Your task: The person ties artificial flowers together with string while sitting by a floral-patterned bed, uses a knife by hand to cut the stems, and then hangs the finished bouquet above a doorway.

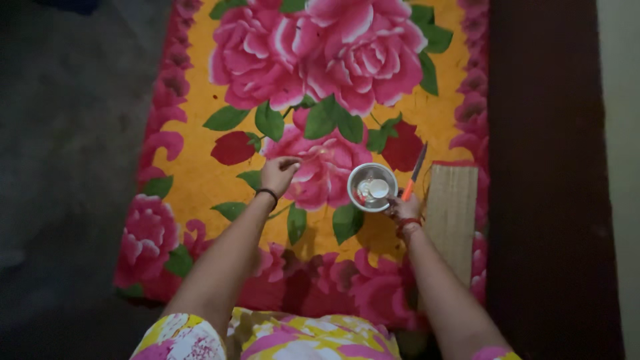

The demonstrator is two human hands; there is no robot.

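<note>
A dim room is being looked down on, and most of the view is being filled by a bright blanket with big pink roses and green leaves on yellow. It is being spread out flat, with a dark floor beside it on the left and a dark strip on the right.

A small round metal bowl is being held at its near rim by the right hand. Its fingers are being closed on the rim. Something small, pale and round is lying inside the bowl, but what it is cannot be told. A knife with an orange handle and a dark blade is being seen just beside the bowl, at the same hand; whether it is being gripped or only lying there cannot be told. A tan woven mat is lying just right of that hand.

The left hand is being rested on the blanket, well apart from the bowl, with its fingers being bent as if pinching something. What is being pinched, if anything, cannot be told.

The bowl is probably light, hard and smooth, so it could slip; it is best being held by the rim. The knife is best being held by the orange handle, away from the sharp blade.
</note>
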